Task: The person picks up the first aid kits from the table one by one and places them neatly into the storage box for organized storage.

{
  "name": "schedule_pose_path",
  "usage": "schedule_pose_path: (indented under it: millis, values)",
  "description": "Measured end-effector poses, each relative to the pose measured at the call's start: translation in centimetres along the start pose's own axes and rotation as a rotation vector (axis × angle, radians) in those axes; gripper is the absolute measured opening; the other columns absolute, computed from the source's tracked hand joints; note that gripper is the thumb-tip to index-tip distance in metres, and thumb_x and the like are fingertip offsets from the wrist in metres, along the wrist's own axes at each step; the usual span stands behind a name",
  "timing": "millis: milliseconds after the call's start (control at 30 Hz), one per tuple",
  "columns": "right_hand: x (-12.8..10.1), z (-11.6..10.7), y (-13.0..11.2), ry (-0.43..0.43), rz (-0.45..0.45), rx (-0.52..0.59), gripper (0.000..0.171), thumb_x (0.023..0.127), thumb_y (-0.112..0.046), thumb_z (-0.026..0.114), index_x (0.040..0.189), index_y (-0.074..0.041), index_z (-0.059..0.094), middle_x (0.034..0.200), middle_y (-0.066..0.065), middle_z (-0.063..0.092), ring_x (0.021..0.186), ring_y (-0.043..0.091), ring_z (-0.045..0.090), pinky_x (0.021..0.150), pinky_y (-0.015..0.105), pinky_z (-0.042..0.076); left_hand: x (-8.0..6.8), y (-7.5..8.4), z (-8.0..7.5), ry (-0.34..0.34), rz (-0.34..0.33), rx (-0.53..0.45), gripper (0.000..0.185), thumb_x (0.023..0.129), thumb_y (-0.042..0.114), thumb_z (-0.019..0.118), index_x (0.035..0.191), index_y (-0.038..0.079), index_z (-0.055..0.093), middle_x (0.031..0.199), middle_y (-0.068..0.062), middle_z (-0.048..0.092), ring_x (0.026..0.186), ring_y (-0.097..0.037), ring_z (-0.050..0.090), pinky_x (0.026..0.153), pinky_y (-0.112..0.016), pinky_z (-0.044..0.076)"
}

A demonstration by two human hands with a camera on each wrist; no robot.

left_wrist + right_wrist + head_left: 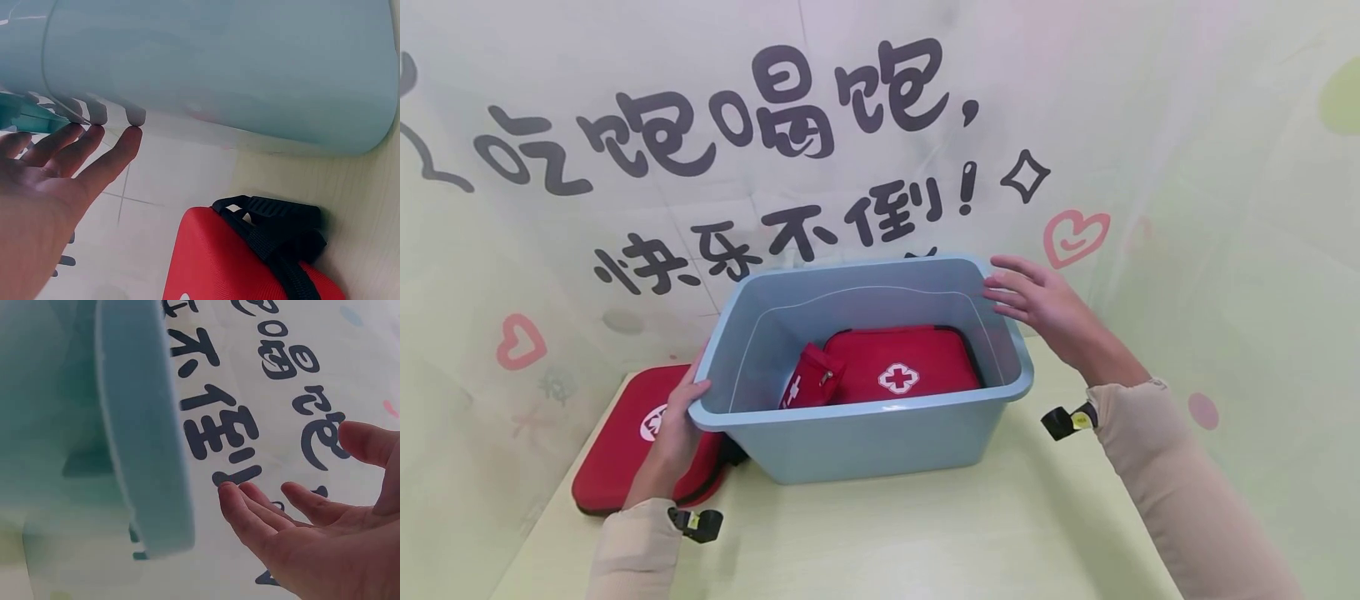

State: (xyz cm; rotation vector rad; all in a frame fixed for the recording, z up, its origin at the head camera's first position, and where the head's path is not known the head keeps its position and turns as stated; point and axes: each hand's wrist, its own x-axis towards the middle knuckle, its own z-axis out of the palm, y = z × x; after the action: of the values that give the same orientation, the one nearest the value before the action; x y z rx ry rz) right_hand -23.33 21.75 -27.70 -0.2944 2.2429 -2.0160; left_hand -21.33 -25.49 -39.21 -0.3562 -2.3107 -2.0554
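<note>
A: Item one, blue plastic bin (865, 442). Location?

B: On the table (925, 533), toward its far edge, roughly midway between the left and right edges. Upright, open top, rim facing up.

A: Contents?

B: One large red first-aid case (910, 362) with a white cross, lying flat on the bin floor. One small red pouch (808, 379), leaning tilted against the case's left end.

A: Item two?

B: A second red case (617, 454), flat on the table at the far left corner, just beside the bin. Its black strap (275, 228) shows in the left wrist view, close under the bin wall.

A: Left hand (676, 425)?

B: At the bin's left near corner. Fingers (109, 156) straight, tips pressed against the outer wall below the rim. Nothing is gripped.

A: Right hand (1037, 300)?

B: Beside the bin's far right corner. Fingers spread and relaxed, palm toward the bin wall. In the right wrist view a gap shows between the fingertips (240, 503) and the rim; holding nothing.

A: Surroundings?

B: A pale backdrop (1187, 167) with dark printed characters and pink hearts, standing behind the table.
</note>
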Motion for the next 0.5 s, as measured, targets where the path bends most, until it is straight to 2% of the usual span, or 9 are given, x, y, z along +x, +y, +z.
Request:
schedule_pose_path:
  millis: [133,300,500]
  values:
    - [-0.3,-0.6,0.5,0.012,-0.002,-0.015,0.066,0.103,-0.034,0.051,0.156,-0.005,0.024,0.151,0.023,0.037,0.139,0.037,0.041,0.113,0.04,0.033,0.0,0.0,0.0,-0.001,0.0,-0.005,0.063,0.103,0.029,0.039,0.16,0.039,0.013,0.162,-0.001,0.016,0.139,-0.025,0.023,0.109,-0.056,0.023]
    - [-0.5,-1.3,1.8,0.045,-0.004,-0.087,0.067,0.103,-0.033,0.053,0.156,-0.005,0.025,0.154,0.018,0.035,0.141,0.036,0.037,0.115,0.047,0.028,0.1,-0.1,-0.1,-0.004,0.017,0.003,0.063,0.103,0.03,0.038,0.16,0.037,0.013,0.162,-0.003,0.017,0.137,-0.023,0.025,0.107,-0.05,0.026]
    - [-0.9,-1.3,3.6,0.101,0.022,-0.197,0.069,0.103,-0.035,0.053,0.159,-0.011,0.021,0.159,0.019,0.03,0.144,0.038,0.032,0.115,0.056,0.026,0.0,0.1,-0.1,0.02,-0.017,0.017,0.064,0.102,0.028,0.042,0.16,0.038,0.015,0.162,-0.003,0.018,0.136,-0.02,0.028,0.104,-0.045,0.029]
